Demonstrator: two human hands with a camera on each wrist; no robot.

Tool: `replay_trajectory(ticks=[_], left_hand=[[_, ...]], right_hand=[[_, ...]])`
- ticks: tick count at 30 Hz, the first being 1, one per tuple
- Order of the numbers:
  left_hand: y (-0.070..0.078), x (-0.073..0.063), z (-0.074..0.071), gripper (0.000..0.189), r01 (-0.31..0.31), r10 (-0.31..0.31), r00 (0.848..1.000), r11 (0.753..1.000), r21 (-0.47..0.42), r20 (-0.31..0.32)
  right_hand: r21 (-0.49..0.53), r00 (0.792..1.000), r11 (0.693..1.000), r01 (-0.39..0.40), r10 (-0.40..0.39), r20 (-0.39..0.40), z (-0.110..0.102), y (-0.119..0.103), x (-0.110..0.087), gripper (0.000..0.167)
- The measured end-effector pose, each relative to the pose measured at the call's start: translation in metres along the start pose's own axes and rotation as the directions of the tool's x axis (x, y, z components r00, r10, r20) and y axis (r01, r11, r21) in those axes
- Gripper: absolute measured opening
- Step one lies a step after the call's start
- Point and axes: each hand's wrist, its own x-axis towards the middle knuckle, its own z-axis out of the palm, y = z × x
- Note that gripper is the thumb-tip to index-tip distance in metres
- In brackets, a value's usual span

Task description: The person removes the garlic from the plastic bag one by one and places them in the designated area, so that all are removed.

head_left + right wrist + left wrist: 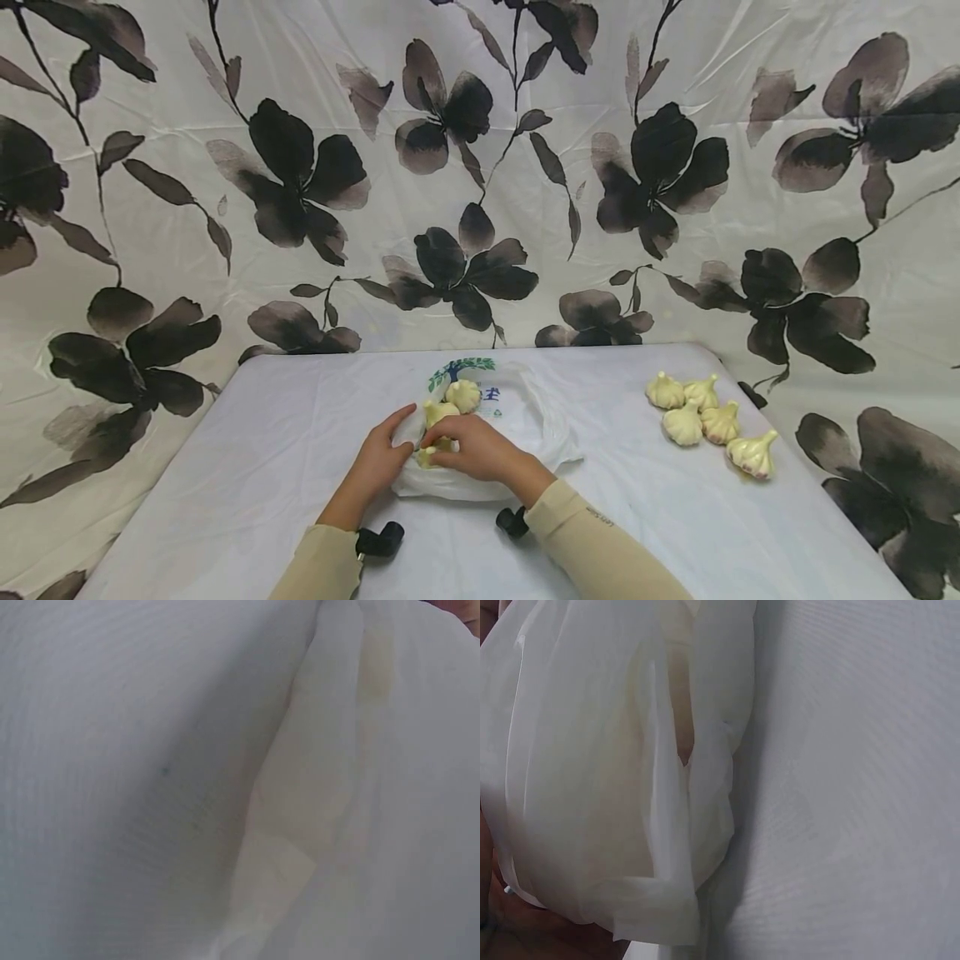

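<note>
A white plastic bag point(536, 417) with green and blue print lies on the table, its mouth spread. Inside its left part are garlic bulbs, one pale bulb point(463, 395) at the back and another bulb point(438, 411) in front. My right hand point(476, 448) reaches over the bag and holds a garlic bulb point(426, 457) between thumb and fingers, mostly covered. At the bag's left side my left hand point(381, 457) grips the rim, thumb towards the right hand. Up close in the left wrist view, folded plastic point(592, 772) hides most of that hand. Translucent plastic point(300, 795) fills much of the right wrist view.
Several garlic bulbs point(682, 423) sit grouped on the table's right side, with one bulb point(752, 455) nearest the right edge. A white cloth point(300, 433) covers the table. Behind it hangs a floral curtain point(450, 208).
</note>
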Motion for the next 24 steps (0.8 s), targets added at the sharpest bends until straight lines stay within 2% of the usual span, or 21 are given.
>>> replay_trajectory(ticks=[11, 24], left_hand=[[-0.002, 0.000, 0.000, 0.066, 0.006, -0.006, 1.000, 1.000, 0.006, -0.007], [-0.001, 0.001, 0.001, 0.068, 0.015, -0.015, 1.000, 1.000, 0.003, -0.007]], right_hand=[[0.041, 0.996, 0.999, -0.004, 0.008, -0.093, -0.009, 0.001, -0.005, 0.025], [0.031, 0.980, 0.998, 0.049, -0.042, -0.197, -0.022, 0.008, -0.012, 0.024]])
